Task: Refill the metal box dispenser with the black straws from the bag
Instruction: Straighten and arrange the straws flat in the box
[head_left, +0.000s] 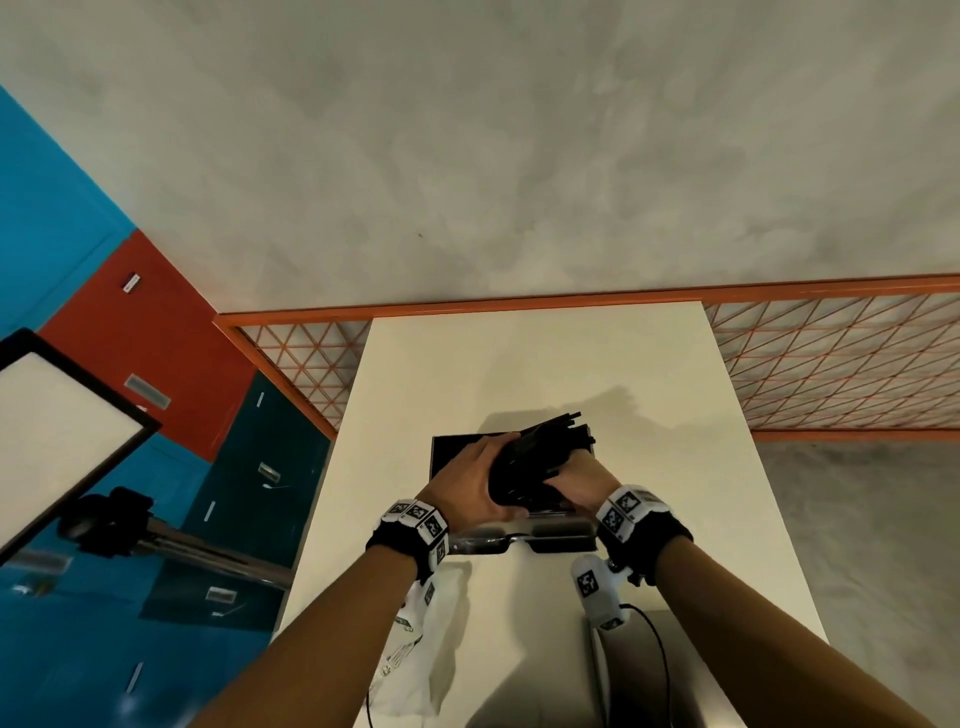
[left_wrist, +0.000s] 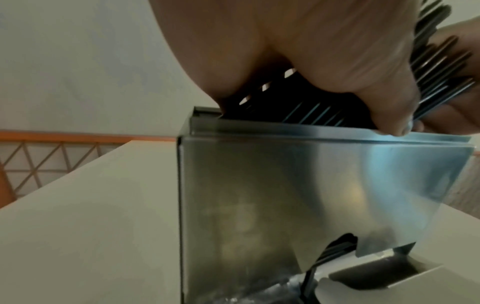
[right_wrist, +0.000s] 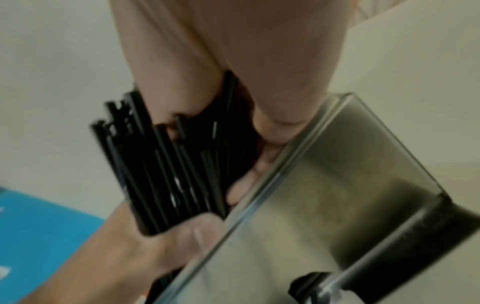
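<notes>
Both hands wrap one bundle of straws over the open top of the box mid-worktop: left hand round the near-left end, right hand round the right. Bundle sits skewed, so level it w/ the slot, then ease grip. Bag, prob. empty, lies near-left.

Dim light, blurred wrist views, wide-angle distortion

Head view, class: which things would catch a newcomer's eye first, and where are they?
The bundle of black straws stands out at the middle of the white table, gripped by the left hand and right hand over the open metal box dispenser. Behind runs an orange mesh fence.
</notes>
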